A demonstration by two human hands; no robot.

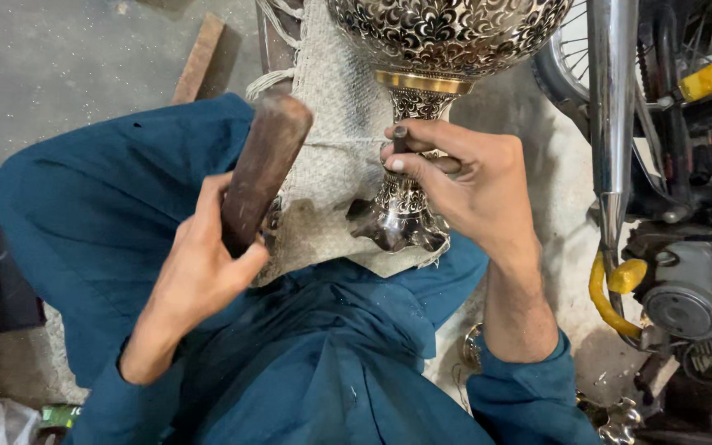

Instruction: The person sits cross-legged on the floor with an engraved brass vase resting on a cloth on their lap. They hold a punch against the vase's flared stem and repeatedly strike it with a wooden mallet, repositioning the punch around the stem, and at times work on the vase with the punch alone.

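Note:
A large engraved metal vase point(447, 33) with black and silver floral pattern and a gold band lies across my lap, its stem and foot point(397, 222) pointing toward me. It rests on a woven beige cloth point(323, 124). My right hand point(471, 185) grips a thin metal punch point(400, 136) with its tip set against the stem. In my left hand point(199, 264) is a thick, dark wooden mallet point(264, 165), raised to the left of the punch and apart from it. My legs are in blue fabric.
A motorcycle stands close on the right, with its chrome exhaust pipe point(611, 99), engine point(694, 288) and a yellow tube point(599, 288). A wooden plank point(198, 58) lies on the concrete floor at top left. More ornate metal pieces point(620, 424) sit by my right elbow.

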